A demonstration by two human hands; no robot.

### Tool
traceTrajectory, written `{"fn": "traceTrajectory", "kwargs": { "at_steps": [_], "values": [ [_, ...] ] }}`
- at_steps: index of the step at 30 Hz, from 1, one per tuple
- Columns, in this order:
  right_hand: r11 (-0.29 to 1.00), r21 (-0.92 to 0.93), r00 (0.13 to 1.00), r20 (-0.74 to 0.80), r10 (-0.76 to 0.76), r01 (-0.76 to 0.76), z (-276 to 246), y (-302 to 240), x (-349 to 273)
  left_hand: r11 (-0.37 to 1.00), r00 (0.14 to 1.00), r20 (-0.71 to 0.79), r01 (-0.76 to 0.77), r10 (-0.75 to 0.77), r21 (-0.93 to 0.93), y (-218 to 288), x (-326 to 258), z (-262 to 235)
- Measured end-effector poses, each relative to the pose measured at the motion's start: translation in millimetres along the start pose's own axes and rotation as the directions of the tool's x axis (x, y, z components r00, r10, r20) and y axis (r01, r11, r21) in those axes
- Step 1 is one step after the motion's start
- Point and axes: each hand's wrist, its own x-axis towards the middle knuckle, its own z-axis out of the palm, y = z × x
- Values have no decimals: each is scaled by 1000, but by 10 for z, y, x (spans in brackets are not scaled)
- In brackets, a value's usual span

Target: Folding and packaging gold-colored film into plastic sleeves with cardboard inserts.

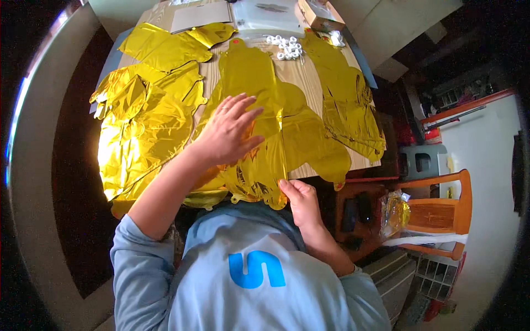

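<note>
A flat gold foil balloon [248, 71] with rounded, lobed edges lies uninflated in the middle of the table, its near end reaching the front edge. Over its surface my left hand [229, 129] is spread, fingers apart; whether the palm touches the foil I cannot tell. At the near edge my right hand [302, 203] pinches the rim of the foil between thumb and fingers. A crumpled heap of gold foil balloons [165, 121] covers the left side. Another flat gold foil balloon [339, 83] lies along the right side.
Small white curled pieces [287, 49] lie at the back of the wooden table [302, 74]. Behind them are a clear plastic bag [268, 16], a grey-beige flat sheet [201, 17] and an open cardboard box [323, 15]. A wooden chair [461, 215] stands right, with packaged gold foil on it.
</note>
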Motion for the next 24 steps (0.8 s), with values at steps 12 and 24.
{"fn": "traceTrajectory", "kwargs": {
  "at_steps": [12,24],
  "values": [
    [998,27,998,22,60,-60,-13,-52,11,999,996,77,40,-42,33,44,20,144],
    [858,-509,911,315,265,-73,-405,-519,150,1000,994,106,-3,2,9,77,-8,359]
  ]
}}
